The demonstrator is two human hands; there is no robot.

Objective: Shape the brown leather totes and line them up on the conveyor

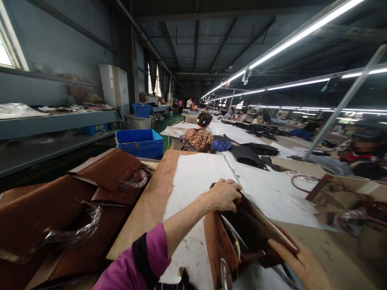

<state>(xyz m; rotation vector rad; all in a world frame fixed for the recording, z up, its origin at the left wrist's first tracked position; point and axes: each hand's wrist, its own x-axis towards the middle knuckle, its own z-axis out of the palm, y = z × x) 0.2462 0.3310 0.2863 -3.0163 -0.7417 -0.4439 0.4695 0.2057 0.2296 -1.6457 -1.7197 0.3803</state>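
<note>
Below the grip, the white sheet [196, 173] was partly covered by the brown bag [256, 229], held open-mouthed. Its far rim was clasped under the curled left hand [225, 195]; its near rim was straddled, barely parted, by the right hand [308, 262]. With uneven pull, rim could've been creased, plastic-wrapped handle [224, 272] snagged.

The bags [111, 169] are rust brown; the sleeve [134, 262] purple with a black band; the crate [139, 141] blue; the person's top [197, 139] leopard-print.
</note>
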